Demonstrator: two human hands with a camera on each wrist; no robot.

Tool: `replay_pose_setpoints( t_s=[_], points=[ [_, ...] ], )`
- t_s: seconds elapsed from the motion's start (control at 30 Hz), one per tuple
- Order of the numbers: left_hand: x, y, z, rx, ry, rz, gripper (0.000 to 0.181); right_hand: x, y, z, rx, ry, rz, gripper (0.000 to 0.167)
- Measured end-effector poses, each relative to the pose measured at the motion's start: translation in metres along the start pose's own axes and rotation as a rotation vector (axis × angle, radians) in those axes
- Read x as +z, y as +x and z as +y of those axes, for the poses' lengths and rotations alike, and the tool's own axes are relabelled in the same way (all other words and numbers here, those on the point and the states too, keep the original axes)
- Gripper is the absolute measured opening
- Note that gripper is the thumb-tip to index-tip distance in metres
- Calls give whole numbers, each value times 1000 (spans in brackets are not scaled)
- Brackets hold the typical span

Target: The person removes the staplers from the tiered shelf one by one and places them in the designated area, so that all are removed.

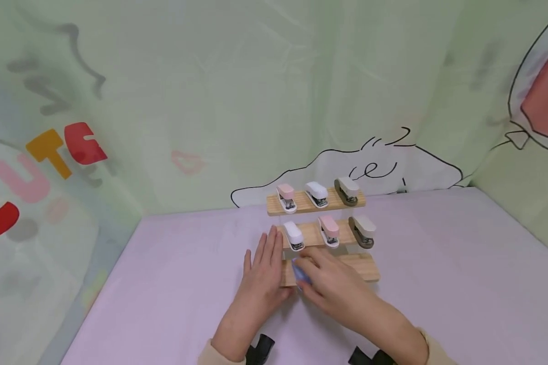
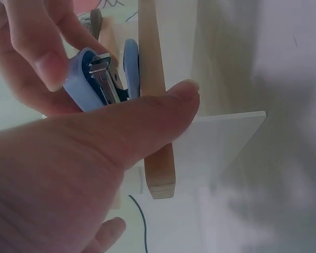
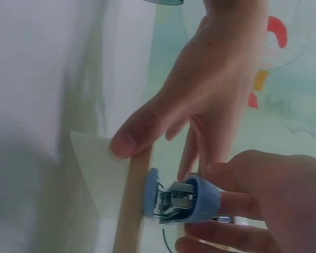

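Observation:
In the head view my right hand (image 1: 333,279) holds a small blue stapler (image 1: 301,274) at the left part of the lowest wooden board (image 1: 363,266) of a three-tier rack. Thumb and fingers grip the stapler's rounded top in the right wrist view, where its blue base (image 3: 150,192) lies against the board. My left hand (image 1: 262,281) rests along the rack's left end with its fingers straight. Its thumb (image 2: 163,113) lies across the lowest board's edge in the left wrist view. A white stapler (image 1: 294,236) stands on the middle board beside the left fingertips.
The middle board also bears a pink stapler (image 1: 330,230) and a grey one (image 1: 363,231). On the top board stand pink (image 1: 286,197), white (image 1: 317,194) and grey staplers (image 1: 347,191). A pale support panel (image 2: 226,142) props the rack on the lilac table (image 1: 447,274).

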State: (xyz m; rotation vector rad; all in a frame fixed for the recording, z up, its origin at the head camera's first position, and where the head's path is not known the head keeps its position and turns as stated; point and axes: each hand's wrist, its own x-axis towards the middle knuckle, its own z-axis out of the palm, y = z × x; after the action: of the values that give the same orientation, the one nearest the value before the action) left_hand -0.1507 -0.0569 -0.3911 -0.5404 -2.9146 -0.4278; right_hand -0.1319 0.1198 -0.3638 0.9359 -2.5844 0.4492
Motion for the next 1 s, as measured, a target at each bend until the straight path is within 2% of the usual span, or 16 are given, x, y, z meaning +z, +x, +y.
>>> replay_pose_setpoints(
  t_s=[0.13,0.33,0.43,0.6,0.8,1.0],
  points=[
    [2,-1,0,3,1,15,114,6,1,0,17,-1,-20,37],
    [3,-1,0,16,-12,45,114,17,2,-2,17,-3,27,32],
    [2,-2,0,11,-16,35,113,20,1,-3,19,-7,34,31],
    [1,-2,-1,22,-11,37,112,19,1,-3,38,6,31,39],
    [1,-4,-1,21,-8,36,113,16,-1,-2,27,40,-2,32],
    [2,-3,0,6,-10,14,115,9,-3,0,25,87,-45,37]
  ],
)
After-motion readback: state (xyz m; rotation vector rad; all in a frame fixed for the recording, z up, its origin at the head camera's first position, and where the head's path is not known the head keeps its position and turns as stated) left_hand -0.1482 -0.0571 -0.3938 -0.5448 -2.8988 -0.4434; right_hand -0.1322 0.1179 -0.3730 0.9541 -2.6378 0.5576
